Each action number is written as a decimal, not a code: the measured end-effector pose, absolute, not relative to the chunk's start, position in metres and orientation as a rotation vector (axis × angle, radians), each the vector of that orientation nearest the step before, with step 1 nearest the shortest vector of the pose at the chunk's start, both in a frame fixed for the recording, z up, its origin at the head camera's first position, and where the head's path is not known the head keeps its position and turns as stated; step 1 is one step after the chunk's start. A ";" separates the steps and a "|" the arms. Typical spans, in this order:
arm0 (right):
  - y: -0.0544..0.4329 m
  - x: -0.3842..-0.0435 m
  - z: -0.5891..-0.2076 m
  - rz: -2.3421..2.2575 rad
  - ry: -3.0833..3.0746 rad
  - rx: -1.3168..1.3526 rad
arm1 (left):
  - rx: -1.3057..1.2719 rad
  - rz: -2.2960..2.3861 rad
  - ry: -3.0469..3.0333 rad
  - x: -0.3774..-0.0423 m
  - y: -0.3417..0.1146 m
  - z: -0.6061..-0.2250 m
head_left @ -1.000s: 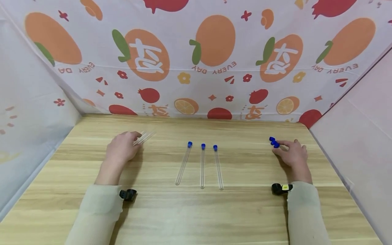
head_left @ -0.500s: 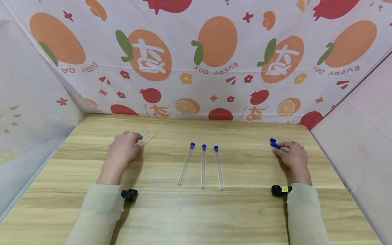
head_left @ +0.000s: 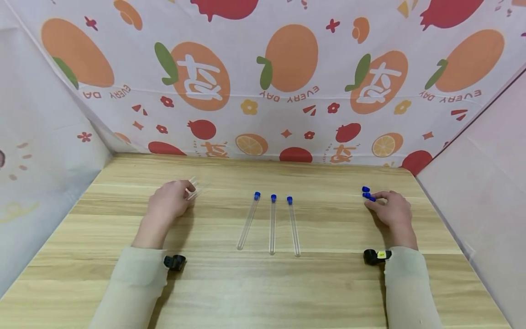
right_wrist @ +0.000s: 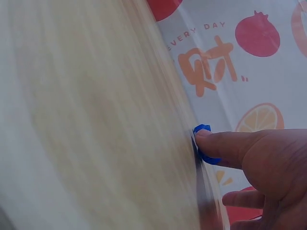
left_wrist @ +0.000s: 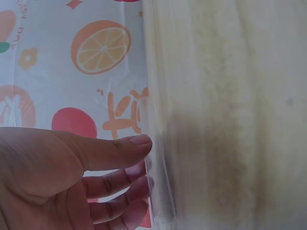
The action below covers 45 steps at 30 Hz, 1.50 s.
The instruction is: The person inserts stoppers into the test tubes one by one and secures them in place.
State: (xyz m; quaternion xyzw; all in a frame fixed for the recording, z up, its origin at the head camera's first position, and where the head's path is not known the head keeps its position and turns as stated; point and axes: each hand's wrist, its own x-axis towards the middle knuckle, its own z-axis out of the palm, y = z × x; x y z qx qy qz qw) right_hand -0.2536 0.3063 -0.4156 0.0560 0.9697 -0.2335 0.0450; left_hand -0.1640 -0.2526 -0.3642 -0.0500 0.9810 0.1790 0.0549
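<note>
My left hand (head_left: 169, 201) is at the back left of the table, thumb and fingers pinching a clear test tube (left_wrist: 164, 196). More clear tubes (head_left: 200, 188) lie just past its fingertips, faint against the wood. At the back right, my right hand (head_left: 393, 211) pinches a small blue cap (right_wrist: 209, 157) between thumb and fingers. Two other blue caps (head_left: 365, 189) sit right beside those fingertips. Between the hands, three test tubes with blue caps lie side by side: a tilted left tube (head_left: 248, 224), a middle tube (head_left: 272, 228) and a right tube (head_left: 294, 230).
The wood-grain table (head_left: 263, 292) ends at a fruit-print cloth (head_left: 287, 123) hanging along its back edge. Pale cloth walls rise at the left (head_left: 45, 183) and right (head_left: 485, 183). Each wrist carries a black camera, the left camera (head_left: 175, 262) and the right camera (head_left: 371, 257).
The left hand has shifted slightly right and toward the person, and the tube ends at its fingertips lie differently. The right hand stays nearly in place, its cap slightly farther from the rearmost one.
</note>
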 end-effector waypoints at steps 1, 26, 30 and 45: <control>0.307 -0.253 -0.416 -0.721 2.959 0.180 | -0.144 0.545 2.967 -0.164 -0.252 -0.364; 0.258 -0.246 -0.372 -1.063 3.100 -0.150 | 0.165 1.146 2.763 -0.160 -0.220 -0.349; 0.246 -0.241 -0.364 -1.094 3.110 -0.263 | 0.227 1.313 2.633 -0.159 -0.210 -0.349; 0.191 -0.224 -0.359 -1.339 2.919 -0.529 | 0.305 1.549 2.212 -0.157 -0.176 -0.356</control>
